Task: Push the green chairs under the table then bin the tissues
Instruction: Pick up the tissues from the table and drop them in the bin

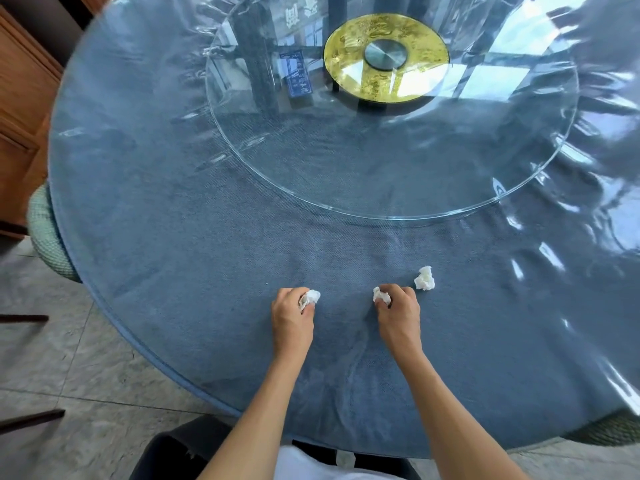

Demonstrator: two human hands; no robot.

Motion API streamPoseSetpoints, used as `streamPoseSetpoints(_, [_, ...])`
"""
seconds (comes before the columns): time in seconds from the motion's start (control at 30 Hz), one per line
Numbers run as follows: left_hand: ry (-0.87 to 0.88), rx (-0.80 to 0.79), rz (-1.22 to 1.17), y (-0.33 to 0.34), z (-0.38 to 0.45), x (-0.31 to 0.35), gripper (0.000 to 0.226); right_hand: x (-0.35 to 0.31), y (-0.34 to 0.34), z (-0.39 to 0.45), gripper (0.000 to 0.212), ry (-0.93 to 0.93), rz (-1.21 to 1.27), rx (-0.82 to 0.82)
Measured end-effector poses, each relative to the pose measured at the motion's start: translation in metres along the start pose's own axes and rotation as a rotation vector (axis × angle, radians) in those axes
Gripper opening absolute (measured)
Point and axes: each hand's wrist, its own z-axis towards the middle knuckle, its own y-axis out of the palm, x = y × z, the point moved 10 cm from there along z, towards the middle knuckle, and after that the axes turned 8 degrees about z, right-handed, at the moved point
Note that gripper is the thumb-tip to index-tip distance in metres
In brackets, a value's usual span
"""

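round table [173, 271]: three tissues; left hand [292, 320], right hand [398, 317] each clutch one.

Below me spreads a big round table [180, 237] with a blue-grey cloth under a clear, wrinkled plastic cover. On it sits a glass turntable [346, 168] with a gold disc [386, 57] and a metal hub at its centre. Bright window panes reflect in the glass and plastic, mostly to my right. The floor [69, 368] is pale grey marbled tile. Wooden cabinetry [20, 109] stands at the far left.
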Motion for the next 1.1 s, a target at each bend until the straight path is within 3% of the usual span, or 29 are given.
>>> streamPoseSetpoints(0.27, [-0.145,-0.004,-0.365,-0.011,-0.002,0.009,0.008,-0.033,-0.013,-0.005,0.018,-0.043,0.156,0.034])
streamPoseSetpoints(0.47, [-0.095,-0.109,-0.523,-0.007,-0.006,0.044,0.027,-0.069,-0.012,-0.016,0.018,-0.114,0.310,-0.025])
streamPoseSetpoints(0.57, [-0.059,-0.172,-0.565,-0.002,-0.009,0.061,0.037,-0.084,-0.012,-0.019,0.012,-0.154,0.335,-0.071])
streamPoseSetpoints(0.7, [-0.008,-0.229,-0.632,0.002,-0.015,0.081,0.034,-0.092,-0.011,-0.022,0.015,-0.161,0.409,-0.101])
streamPoseSetpoints(0.97, [-0.033,-0.296,-0.641,0.012,-0.022,0.097,0.045,-0.093,-0.011,-0.025,0.006,-0.158,0.424,-0.149])
streamPoseSetpoints(1.1, [-0.033,-0.275,-0.630,0.014,-0.022,0.101,0.030,-0.090,-0.016,-0.024,0.004,-0.191,0.369,-0.151])
